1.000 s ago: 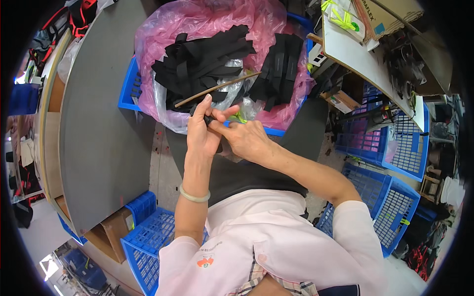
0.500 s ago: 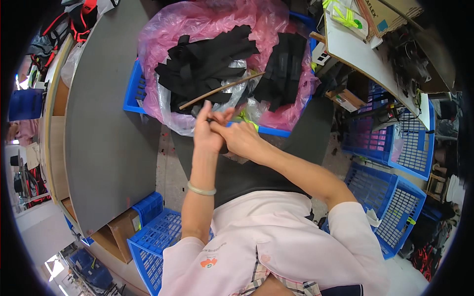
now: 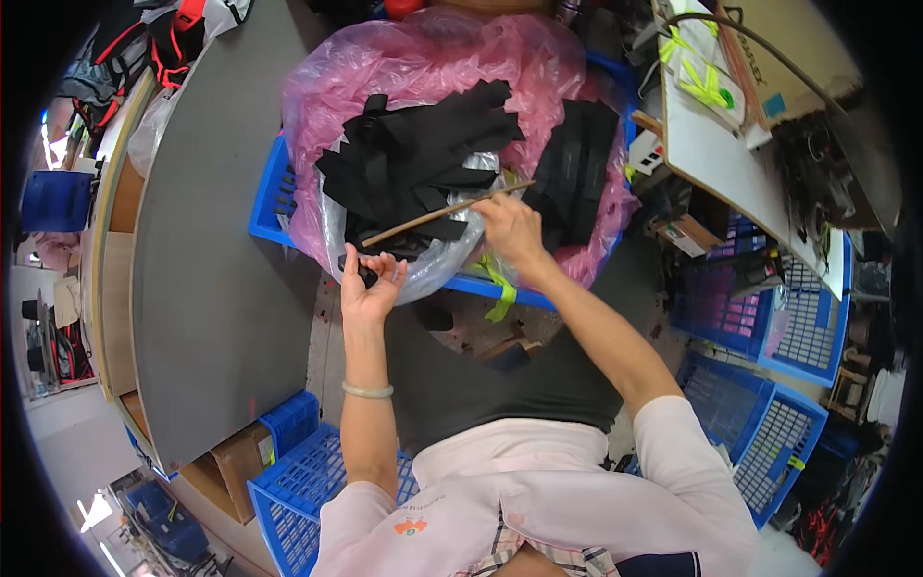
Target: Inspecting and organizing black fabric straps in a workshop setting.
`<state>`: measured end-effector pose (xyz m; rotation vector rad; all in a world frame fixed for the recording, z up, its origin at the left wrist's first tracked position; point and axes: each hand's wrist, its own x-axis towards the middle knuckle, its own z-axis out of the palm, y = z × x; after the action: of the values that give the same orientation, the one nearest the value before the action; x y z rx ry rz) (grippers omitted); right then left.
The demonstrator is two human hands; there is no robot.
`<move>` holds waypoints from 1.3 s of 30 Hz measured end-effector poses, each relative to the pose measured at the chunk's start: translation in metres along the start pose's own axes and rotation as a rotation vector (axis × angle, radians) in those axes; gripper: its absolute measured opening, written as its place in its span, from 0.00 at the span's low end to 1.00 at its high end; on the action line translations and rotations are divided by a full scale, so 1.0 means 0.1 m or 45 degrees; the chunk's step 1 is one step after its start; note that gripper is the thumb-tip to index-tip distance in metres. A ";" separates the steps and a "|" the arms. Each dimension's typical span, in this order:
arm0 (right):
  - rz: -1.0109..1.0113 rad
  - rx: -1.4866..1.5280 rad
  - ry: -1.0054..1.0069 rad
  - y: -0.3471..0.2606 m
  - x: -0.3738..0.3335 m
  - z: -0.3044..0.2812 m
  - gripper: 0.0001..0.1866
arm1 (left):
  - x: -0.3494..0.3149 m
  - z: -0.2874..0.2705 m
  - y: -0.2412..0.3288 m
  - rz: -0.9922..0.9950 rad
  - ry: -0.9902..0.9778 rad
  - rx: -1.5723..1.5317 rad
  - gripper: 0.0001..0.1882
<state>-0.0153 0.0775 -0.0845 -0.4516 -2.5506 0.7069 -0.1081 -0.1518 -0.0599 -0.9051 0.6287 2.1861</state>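
Observation:
A thin wooden stick (image 3: 413, 223) lies slantwise over a pile of black fabric strips (image 3: 423, 144). The fingertips of my right hand (image 3: 514, 231) close on the stick toward its right end. My left hand (image 3: 370, 288), palm up with fingers partly curled, holds a small black piece (image 3: 367, 276) by the near left edge of the pile; its exact shape is partly hidden. To the right lies a neater stack of black strips (image 3: 577, 163). Both piles rest on pink and clear plastic lining (image 3: 433, 48) inside a blue crate (image 3: 269, 197).
A grey tabletop (image 3: 221, 240) runs along my left. On the right stands a white board table (image 3: 711, 159) with a carton. Blue plastic crates (image 3: 760, 423) are stacked at right, another blue crate (image 3: 327, 490) at lower left. A neon-yellow strip (image 3: 502, 293) hangs over the crate's near rim.
My hands were together in front of the crate and have parted. The right has gone forward and right to the stick; the left has moved left, still with the black piece.

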 end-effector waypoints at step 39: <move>1.143 1.988 -1.141 -1.15 -0.66 -1.03 0.07 | -0.72 0.91 -0.01 0.919 -0.680 0.421 0.21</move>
<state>0.0706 -0.0028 0.0354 -0.7021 -1.2854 3.2641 -0.1078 -0.1219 0.0517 0.1314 1.1103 2.6607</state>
